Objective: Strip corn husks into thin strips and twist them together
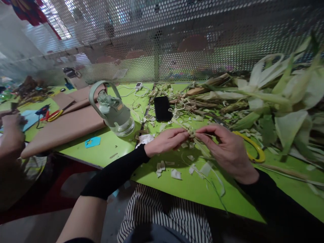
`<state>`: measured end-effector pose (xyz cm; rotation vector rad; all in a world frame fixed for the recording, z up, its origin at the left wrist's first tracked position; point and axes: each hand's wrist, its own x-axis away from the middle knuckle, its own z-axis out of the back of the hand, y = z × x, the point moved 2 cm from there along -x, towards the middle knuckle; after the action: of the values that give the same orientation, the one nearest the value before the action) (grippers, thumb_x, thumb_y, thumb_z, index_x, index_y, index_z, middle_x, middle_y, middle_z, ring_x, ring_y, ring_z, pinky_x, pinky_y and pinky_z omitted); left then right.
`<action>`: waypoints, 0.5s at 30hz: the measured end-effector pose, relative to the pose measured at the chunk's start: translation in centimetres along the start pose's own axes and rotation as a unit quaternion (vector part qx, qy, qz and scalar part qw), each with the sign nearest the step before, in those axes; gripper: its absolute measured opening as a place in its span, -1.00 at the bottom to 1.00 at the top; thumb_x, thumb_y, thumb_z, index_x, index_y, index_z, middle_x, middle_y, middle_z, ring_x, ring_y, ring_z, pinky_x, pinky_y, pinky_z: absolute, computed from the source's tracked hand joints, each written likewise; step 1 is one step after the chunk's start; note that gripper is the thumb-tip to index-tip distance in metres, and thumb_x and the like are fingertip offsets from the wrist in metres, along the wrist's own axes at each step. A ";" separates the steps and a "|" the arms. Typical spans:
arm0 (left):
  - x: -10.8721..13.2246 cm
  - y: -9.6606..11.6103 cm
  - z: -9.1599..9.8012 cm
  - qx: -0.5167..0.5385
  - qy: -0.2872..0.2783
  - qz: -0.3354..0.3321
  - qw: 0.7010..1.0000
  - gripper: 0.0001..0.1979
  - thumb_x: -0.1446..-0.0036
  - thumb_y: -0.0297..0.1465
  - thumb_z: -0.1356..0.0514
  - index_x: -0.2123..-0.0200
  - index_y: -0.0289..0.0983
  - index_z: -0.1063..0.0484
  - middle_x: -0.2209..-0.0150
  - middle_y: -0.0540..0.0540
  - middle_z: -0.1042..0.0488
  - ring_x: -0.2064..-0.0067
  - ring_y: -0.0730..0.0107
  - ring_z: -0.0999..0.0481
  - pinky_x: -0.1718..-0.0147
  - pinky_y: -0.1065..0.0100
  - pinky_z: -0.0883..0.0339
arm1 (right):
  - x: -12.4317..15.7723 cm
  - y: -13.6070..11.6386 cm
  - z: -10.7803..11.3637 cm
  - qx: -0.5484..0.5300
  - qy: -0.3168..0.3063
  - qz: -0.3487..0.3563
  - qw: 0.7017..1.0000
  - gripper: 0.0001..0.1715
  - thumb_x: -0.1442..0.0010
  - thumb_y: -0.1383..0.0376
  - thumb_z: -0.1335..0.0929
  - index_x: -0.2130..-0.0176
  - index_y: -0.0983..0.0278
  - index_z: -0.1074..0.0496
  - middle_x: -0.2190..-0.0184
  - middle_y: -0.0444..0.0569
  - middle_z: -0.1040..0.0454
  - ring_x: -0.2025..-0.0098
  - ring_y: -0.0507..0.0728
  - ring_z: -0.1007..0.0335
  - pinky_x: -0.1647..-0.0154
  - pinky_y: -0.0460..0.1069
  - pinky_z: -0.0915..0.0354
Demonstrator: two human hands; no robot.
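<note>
Between my two hands is a small bundle of pale green corn husk strips (191, 132). My left hand (168, 140) pinches it from the left, thumb and forefinger pressed together. From the other side my right hand (225, 148) grips the same strips with its fingertips. Thin loose ends trail down from the bundle toward the table's front edge. Cut husk scraps (176, 174) lie on the green table (157, 187) below. Just behind my hands rests a black phone (162, 108). Yellow-handled scissors (260, 153) lie right of my right hand, partly covered by it.
A large heap of corn husks (291, 98) fills the right side. At left stand a pale green water bottle (113, 113), brown paper (71, 126) and a blue card (92, 142). A co-worker's arm (11, 131) is at far left. A perforated metal screen (141, 44) borders the back.
</note>
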<state>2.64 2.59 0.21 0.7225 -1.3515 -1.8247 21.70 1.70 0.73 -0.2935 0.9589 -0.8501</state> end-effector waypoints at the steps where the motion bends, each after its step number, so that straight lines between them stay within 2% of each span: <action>1: 0.0 -0.1 -0.1 -0.004 -0.004 0.002 1.000 -0.64 -0.43 -0.19 0.02 0.41 -0.23 -0.22 0.52 0.07 -0.27 0.47 0.50 -0.31 0.38 0.37 -0.22 | 0.0 0.1 0.0 -0.014 0.000 -0.023 1.000 -0.79 -0.35 0.08 -0.41 0.21 0.15 -0.53 0.29 -0.04 -0.62 0.28 0.21 -0.57 0.26 0.13 -0.49; 4: 0.2 -0.2 -0.4 0.008 -0.007 -0.003 1.000 -0.65 -0.43 -0.17 0.03 0.38 -0.23 -0.21 0.50 0.07 -0.28 0.46 0.49 -0.34 0.37 0.36 -0.24 | 0.0 0.3 -0.2 -0.034 -0.016 -0.062 0.997 -0.70 -0.33 0.01 -0.41 0.24 0.17 -0.52 0.33 -0.04 -0.61 0.32 0.20 -0.55 0.29 0.11 -0.48; 6: 0.2 -0.4 -0.7 0.014 -0.004 -0.007 1.000 -0.66 -0.40 -0.11 -0.03 0.35 -0.22 -0.22 0.47 0.07 -0.28 0.45 0.48 -0.36 0.38 0.36 -0.25 | 0.1 0.3 -0.4 -0.035 -0.012 -0.077 0.996 -0.69 -0.33 0.00 -0.41 0.25 0.17 -0.52 0.35 -0.05 -0.60 0.34 0.18 -0.54 0.32 0.09 -0.46; 8: 0.2 -0.6 -0.9 0.003 0.004 -0.010 1.000 -0.63 -0.35 -0.04 -0.11 0.33 -0.21 -0.21 0.47 0.08 -0.28 0.46 0.47 -0.36 0.41 0.37 -0.22 | 0.2 0.4 -0.6 -0.049 -0.002 -0.100 0.994 -0.69 -0.31 -0.01 -0.42 0.25 0.18 -0.51 0.37 -0.06 -0.59 0.39 0.16 -0.52 0.39 0.05 -0.44; 10: 0.0 -0.8 -1.1 -0.013 0.013 -0.014 1.000 -0.60 -0.35 0.00 -0.10 0.33 -0.19 -0.18 0.49 0.09 -0.27 0.47 0.46 -0.35 0.43 0.36 -0.22 | 0.4 0.6 -1.0 -0.079 0.004 -0.131 0.988 -0.66 -0.29 -0.02 -0.43 0.25 0.19 -0.49 0.39 -0.07 -0.58 0.44 0.12 -0.48 0.48 0.01 -0.40; 12: -0.2 -1.0 -1.3 -0.031 0.018 -0.016 0.999 -0.62 -0.39 -0.04 -0.04 0.35 -0.18 -0.15 0.52 0.09 -0.26 0.49 0.44 -0.35 0.41 0.35 -0.24 | 0.5 0.7 -1.3 -0.108 0.010 -0.153 0.982 -0.64 -0.26 -0.04 -0.44 0.27 0.19 -0.48 0.40 -0.08 -0.57 0.48 0.09 -0.46 0.53 -0.02 -0.38; 15: -0.6 -1.2 -1.3 -0.111 0.041 -0.037 0.992 -0.70 -0.37 -0.17 -0.11 0.37 -0.19 -0.17 0.48 0.05 -0.32 0.43 0.40 -0.36 0.36 0.33 -0.27 | 0.5 0.7 -1.6 -0.127 0.018 -0.158 0.979 -0.61 -0.23 -0.06 -0.47 0.29 0.19 -0.46 0.40 -0.09 -0.55 0.49 0.08 -0.44 0.56 -0.04 -0.38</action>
<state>3.76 2.58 -1.36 0.7290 -1.0611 -1.9437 20.93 1.99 -0.85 -0.6665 1.0724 -1.0249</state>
